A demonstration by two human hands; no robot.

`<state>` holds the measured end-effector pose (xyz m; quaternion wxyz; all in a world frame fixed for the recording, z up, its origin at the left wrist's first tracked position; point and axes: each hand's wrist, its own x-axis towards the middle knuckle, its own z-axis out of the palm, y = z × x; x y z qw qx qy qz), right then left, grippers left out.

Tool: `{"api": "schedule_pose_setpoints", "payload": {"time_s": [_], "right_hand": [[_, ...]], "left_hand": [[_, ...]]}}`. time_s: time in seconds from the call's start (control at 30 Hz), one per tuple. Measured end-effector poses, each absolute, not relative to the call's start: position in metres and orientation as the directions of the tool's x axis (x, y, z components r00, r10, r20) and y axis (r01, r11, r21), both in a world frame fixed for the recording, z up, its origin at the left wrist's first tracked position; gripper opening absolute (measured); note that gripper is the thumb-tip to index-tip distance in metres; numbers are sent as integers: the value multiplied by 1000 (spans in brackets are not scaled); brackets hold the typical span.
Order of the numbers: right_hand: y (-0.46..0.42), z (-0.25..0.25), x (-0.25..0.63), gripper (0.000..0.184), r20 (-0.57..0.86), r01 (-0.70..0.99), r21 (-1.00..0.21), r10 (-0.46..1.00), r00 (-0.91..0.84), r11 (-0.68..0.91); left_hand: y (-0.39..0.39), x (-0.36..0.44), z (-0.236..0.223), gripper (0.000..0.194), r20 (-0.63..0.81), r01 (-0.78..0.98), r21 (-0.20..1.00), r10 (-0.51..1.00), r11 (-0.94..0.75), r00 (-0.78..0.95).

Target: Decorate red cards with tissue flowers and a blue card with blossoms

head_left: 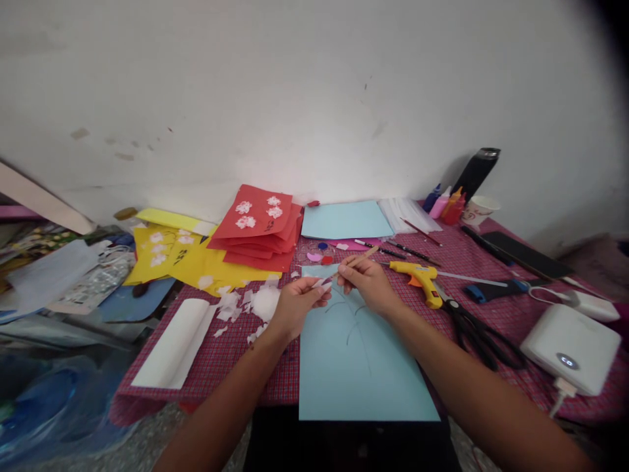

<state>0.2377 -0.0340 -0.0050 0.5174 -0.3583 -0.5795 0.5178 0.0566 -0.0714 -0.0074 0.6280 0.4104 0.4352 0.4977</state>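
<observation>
My left hand (pixel 297 303) is closed in a pinch on a small white paper scrap (pixel 320 282) above the top edge of a light blue sheet (pixel 358 367). My right hand (pixel 367 280) is closed round a thin wooden stick (pixel 358 261), whose lower tip meets the scrap between the two hands. The blue sheet lies flat on the red checked tablecloth (pixel 236 347) and carries faint curved pencil lines. A pile of torn white paper bits (pixel 255 303) lies just left of my left hand.
A yellow glue gun (pixel 421 275) and black scissors (pixel 474 331) lie right of the sheet. Red cards with white flowers (pixel 258 226), yellow cards (pixel 187 255), a white paper roll (pixel 177 341), a white power bank (pixel 570 347), pencils and small bottles (pixel 445 203) crowd the table.
</observation>
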Motion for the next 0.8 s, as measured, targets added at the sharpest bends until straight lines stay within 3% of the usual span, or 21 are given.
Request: {"api": "schedule_pose_setpoints", "payload": {"time_s": [0.43, 0.8], "right_hand": [[-28, -11, 242, 26, 150, -224, -969, 965, -214, 101], [-33, -8, 238, 27, 140, -206, -975, 959, -247, 89]], "left_hand": [[-73, 55, -11, 35, -148, -313, 929, 974, 196, 170], [-74, 56, -13, 33, -122, -300, 939, 979, 168, 166]]}}
